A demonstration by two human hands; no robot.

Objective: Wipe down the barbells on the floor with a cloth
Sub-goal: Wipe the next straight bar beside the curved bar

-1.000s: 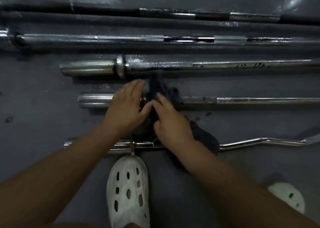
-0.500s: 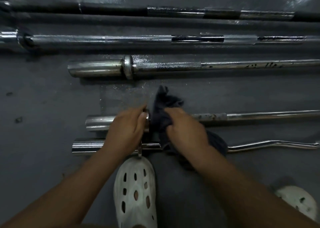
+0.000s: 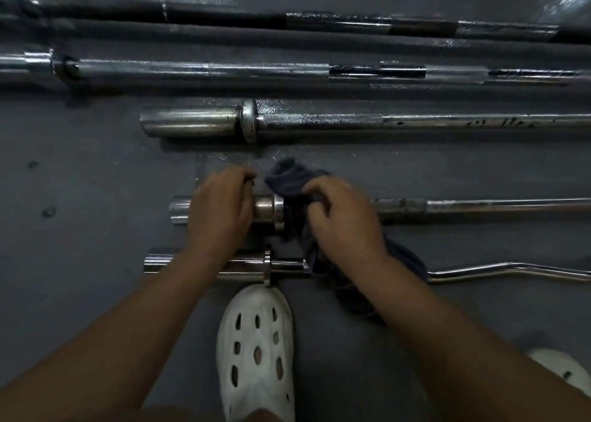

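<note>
Several chrome barbells lie side by side on the dark floor. My left hand (image 3: 220, 210) grips the sleeve of the thin straight barbell (image 3: 479, 205), fingers curled over it. My right hand (image 3: 342, 220) holds a dark blue cloth (image 3: 292, 180) bunched around that bar just right of its collar; the cloth's tail hangs down over the curl bar (image 3: 511, 269) nearest me. A thicker barbell (image 3: 319, 120) lies just beyond my hands, and two long ones, a chrome barbell (image 3: 256, 69) and a black barbell (image 3: 224, 16), lie farther off.
My white perforated clog (image 3: 256, 351) stands right against the curl bar's sleeve, and a second clog (image 3: 566, 372) shows at the lower right edge. A wet patch (image 3: 224, 162) glistens on the floor between the thick and thin bars.
My left hand has closed round the thin bar's sleeve, sliding left off the collar. My right hand with the cloth has wrapped onto the shaft beside the collar.
</note>
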